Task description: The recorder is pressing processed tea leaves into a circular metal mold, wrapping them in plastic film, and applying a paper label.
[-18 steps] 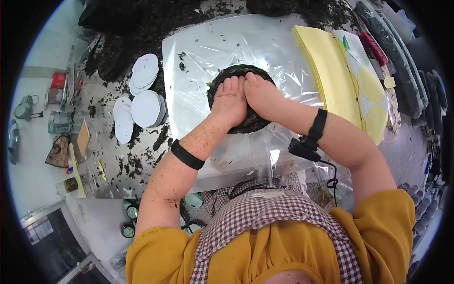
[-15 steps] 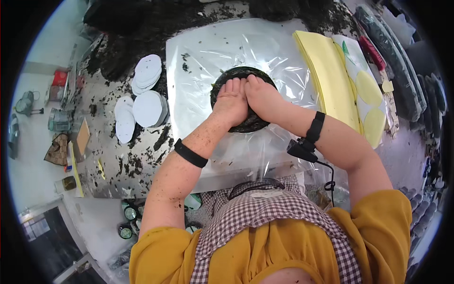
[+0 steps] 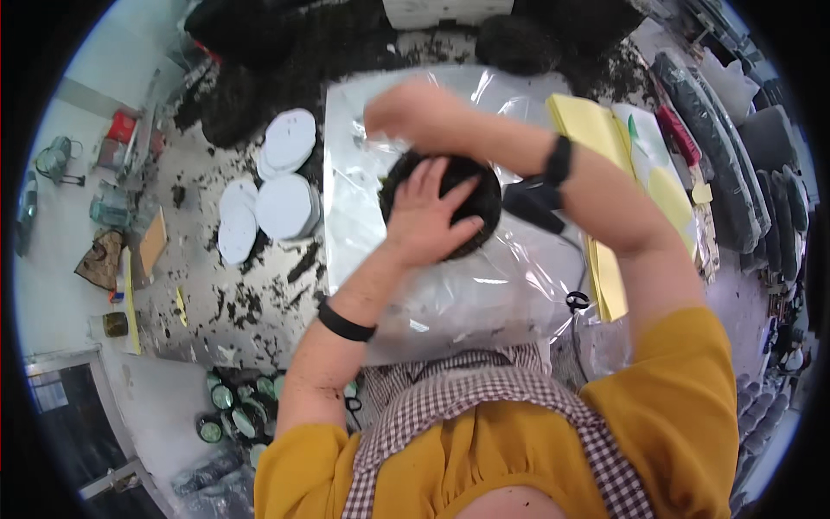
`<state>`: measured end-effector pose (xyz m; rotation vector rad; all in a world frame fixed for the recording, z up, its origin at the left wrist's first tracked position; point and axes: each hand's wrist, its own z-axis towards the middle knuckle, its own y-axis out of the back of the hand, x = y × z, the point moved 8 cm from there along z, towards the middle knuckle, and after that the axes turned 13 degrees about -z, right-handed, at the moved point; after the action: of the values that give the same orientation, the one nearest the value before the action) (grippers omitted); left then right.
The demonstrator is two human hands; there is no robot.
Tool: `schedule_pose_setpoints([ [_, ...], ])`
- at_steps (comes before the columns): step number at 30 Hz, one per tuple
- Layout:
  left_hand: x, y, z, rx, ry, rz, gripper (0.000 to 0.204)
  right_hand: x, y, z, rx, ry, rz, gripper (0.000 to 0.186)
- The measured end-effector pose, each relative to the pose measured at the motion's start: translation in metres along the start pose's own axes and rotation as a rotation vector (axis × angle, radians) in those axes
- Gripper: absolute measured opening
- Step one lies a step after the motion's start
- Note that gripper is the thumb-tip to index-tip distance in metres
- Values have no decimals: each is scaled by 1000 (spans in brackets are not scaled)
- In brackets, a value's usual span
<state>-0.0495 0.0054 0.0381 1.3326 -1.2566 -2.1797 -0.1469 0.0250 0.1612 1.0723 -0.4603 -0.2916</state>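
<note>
A dark round cake of leafy flakes (image 3: 474, 206) lies on a clear plastic sheet (image 3: 519, 298). My left hand (image 3: 424, 216) rests on the cake with its fingers spread. My right hand (image 3: 411, 112) is over the sheet, just beyond the cake's far left edge. It is blurred, its fingers bent down and drawn together; whatever they hold, if anything, is hidden. My right forearm passes over the cake's far right side.
White round paper pieces (image 3: 284, 206) lie in piles to the left. A stack of yellow sheets (image 3: 579, 121) stands on the right. Dark loose flakes (image 3: 251, 104) cover the table's far side. A white box (image 3: 445, 12) sits at the far edge.
Both hands were cupped together on the cake. My right hand has lifted off and swung to the far left; my left hand has flattened and spread. The view has shifted slightly.
</note>
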Motion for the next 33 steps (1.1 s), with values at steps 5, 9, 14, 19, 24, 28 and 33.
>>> schedule_pose_setpoints([
  [5, 43, 38, -26, -176, -7, -310, 62, -116, 131, -181, -634, -677, -28, 21],
  [9, 11, 12, 7, -28, 34, -122, 63, -61, -47, -265, 17, -429, 199, 145],
  [14, 6, -44, 29, 209, 38, 279, 76, 18, -21, -225, -618, -382, 554, 134],
  [19, 11, -40, 38, 256, 50, 381, 73, 6, 6, -202, -748, -694, 696, 20],
  [24, 5, -36, 26, 266, -28, 232, 68, 31, 22, -206, -688, -505, 701, 24],
  [28, -10, -29, 21, 291, -85, 215, 62, 31, 18, -196, -568, -381, 866, 17],
  [33, -40, 76, 14, -171, -44, -367, 28, 35, 36, -203, -500, -431, 335, 25],
])
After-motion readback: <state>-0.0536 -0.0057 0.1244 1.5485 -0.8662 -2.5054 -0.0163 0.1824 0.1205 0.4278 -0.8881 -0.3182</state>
